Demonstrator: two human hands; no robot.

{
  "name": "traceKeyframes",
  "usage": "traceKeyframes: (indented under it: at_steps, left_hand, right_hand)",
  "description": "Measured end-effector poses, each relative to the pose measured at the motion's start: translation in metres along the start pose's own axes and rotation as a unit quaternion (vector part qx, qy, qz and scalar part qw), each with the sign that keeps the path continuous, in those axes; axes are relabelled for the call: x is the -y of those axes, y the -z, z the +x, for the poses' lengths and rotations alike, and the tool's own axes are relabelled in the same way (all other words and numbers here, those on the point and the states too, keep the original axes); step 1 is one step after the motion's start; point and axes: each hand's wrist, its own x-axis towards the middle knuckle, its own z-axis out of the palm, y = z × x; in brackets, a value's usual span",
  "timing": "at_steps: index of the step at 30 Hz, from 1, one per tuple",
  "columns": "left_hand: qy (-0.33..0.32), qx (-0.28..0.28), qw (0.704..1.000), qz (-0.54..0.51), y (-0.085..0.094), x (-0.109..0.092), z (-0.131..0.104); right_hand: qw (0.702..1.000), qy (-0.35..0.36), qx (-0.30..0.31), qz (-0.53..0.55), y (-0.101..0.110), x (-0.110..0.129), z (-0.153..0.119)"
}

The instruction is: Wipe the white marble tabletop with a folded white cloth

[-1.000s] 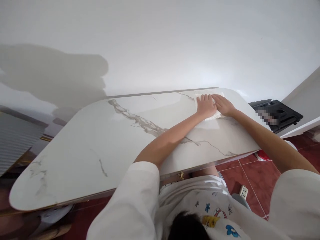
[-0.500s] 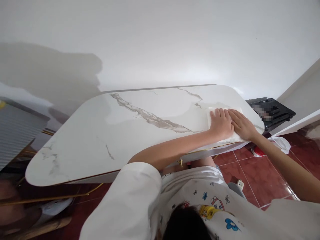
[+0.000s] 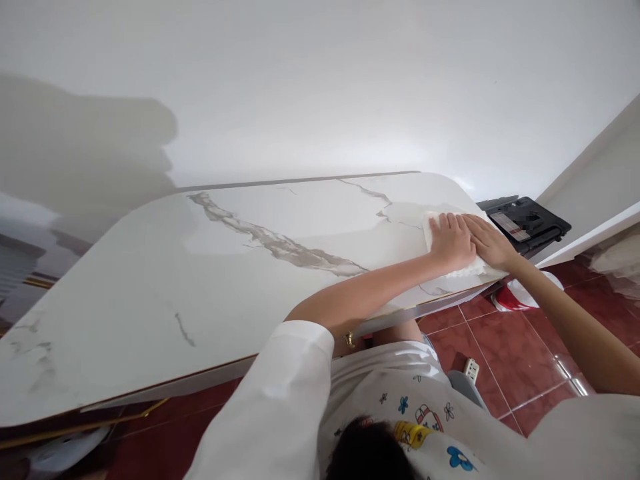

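Note:
A white marble-patterned tabletop [image 3: 150,287] with rounded corners stretches across the view against the wall. Near its right end lies a white cloth [image 3: 467,270], partly covered by both hands. My left hand [image 3: 453,245] presses down on the cloth, its fingers pointing toward the wall. Just to its right, my right hand [image 3: 490,243] lies flat on the cloth with fingers stretched out to the left, touching my left hand. The part of the cloth beneath the palms is hidden.
A black case [image 3: 530,223] stands beyond the table's right end. On the red tiled floor are a red and white item [image 3: 515,297] and a white power socket [image 3: 471,370]. A small gold knob [image 3: 349,340] sticks out under the table's front edge.
Both hands and the cloth have shifted slightly toward the right end of the tabletop. The camera view has turned a little, so the table's left end now runs out of frame.

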Motion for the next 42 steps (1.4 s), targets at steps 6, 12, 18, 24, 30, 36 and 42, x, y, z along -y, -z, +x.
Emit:
traceKeyframes:
  at_steps: [6, 12, 18, 24, 30, 36, 42]
  left_hand:
    - [0.046, 0.013, 0.999, 0.002, 0.001, 0.029, 0.032]
    - [0.075, 0.0, 0.997, 0.002, -0.003, 0.062, 0.066]
    - [0.1, -0.013, 0.995, 0.001, -0.01, 0.092, 0.102]
    - [0.125, -0.014, 0.992, 0.007, -0.009, 0.116, 0.128]
    - [0.129, -0.021, 0.991, 0.004, -0.013, 0.139, 0.147]
    - [0.127, -0.024, 0.992, 0.006, -0.015, 0.14, 0.147]
    - [0.118, -0.028, 0.993, 0.017, -0.012, 0.127, 0.123]
  right_hand:
    - [1.0, 0.007, 0.006, 0.02, -0.016, -0.019, 0.055]
    - [0.999, -0.005, 0.008, 0.052, -0.026, -0.03, 0.105]
    - [0.998, -0.017, 0.024, 0.053, -0.036, -0.043, 0.155]
    - [0.998, -0.022, 0.028, 0.046, -0.044, -0.053, 0.195]
    - [0.999, -0.031, 0.017, 0.033, -0.053, -0.059, 0.22]
    - [0.999, -0.025, 0.02, 0.039, -0.061, -0.067, 0.22]
    - [0.999, -0.026, 0.021, 0.028, -0.057, -0.054, 0.193]
